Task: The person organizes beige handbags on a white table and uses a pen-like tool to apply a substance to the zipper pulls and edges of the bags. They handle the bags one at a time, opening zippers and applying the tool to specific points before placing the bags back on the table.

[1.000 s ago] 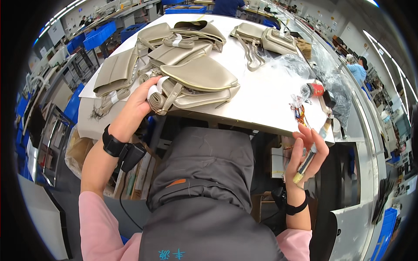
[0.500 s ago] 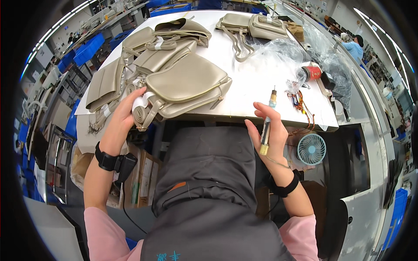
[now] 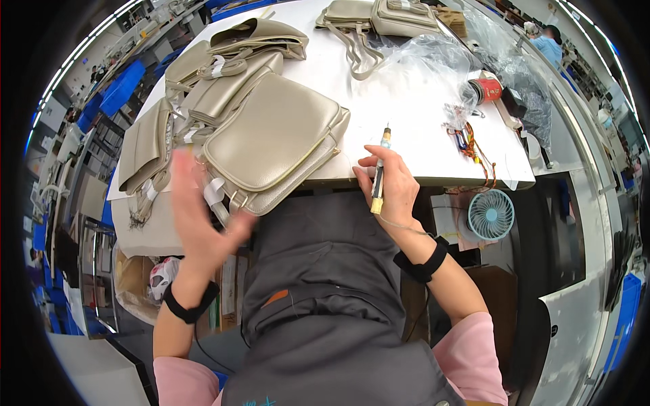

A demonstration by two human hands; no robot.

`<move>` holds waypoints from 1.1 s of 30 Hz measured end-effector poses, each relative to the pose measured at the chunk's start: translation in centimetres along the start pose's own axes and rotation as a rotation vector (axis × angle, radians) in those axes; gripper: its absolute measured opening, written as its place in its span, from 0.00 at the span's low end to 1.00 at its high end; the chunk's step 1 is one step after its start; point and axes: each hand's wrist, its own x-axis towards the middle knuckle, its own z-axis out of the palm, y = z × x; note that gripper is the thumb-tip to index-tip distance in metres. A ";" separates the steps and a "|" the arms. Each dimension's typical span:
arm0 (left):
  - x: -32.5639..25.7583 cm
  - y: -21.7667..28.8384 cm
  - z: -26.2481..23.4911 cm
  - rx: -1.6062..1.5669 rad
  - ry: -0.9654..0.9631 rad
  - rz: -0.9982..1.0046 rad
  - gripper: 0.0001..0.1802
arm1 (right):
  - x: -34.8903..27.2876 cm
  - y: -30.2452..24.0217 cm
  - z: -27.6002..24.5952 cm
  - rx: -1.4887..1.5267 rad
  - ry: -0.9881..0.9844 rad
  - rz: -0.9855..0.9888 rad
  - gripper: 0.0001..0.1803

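A beige flap bag (image 3: 274, 135) lies at the near edge of the white table, its strap end and rings toward me. My left hand (image 3: 202, 223), smeared by motion, is just in front of the bag's near left corner with thumb and fingers apart and nothing visible in it. Between the thumb and fingers of my right hand (image 3: 399, 189) is a slim pen-like tool (image 3: 379, 177) with a thin metal tip pointing away from me, a dark barrel and a yellow end. That hand is over the table edge, to the right of the bag.
More beige bags (image 3: 237, 81) are heaped behind and left, with another pair (image 3: 386, 19) at the far edge. On the right are clear plastic film (image 3: 433, 74), a red jar (image 3: 486, 90), coloured cords (image 3: 470, 145) and, below the tabletop, a small blue fan (image 3: 491, 214).
My left hand has let go of the bag's strap end and drawn back toward me. The bag is turned a little. My right hand, with the pen-like tool, has moved left toward the bag.
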 end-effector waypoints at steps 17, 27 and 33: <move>4.7 0.6 -6.9 -0.509 -0.521 -0.276 0.16 | 2.8 -3.6 -9.3 0.357 0.222 -0.243 0.28; -0.5 -3.9 1.7 -0.850 -1.011 -0.490 0.16 | -3.1 -4.1 -6.1 0.298 -0.370 -0.117 0.28; -0.1 -1.6 1.8 -0.396 -0.611 -0.010 0.29 | -3.1 -3.5 -4.1 0.279 -0.297 -0.227 0.29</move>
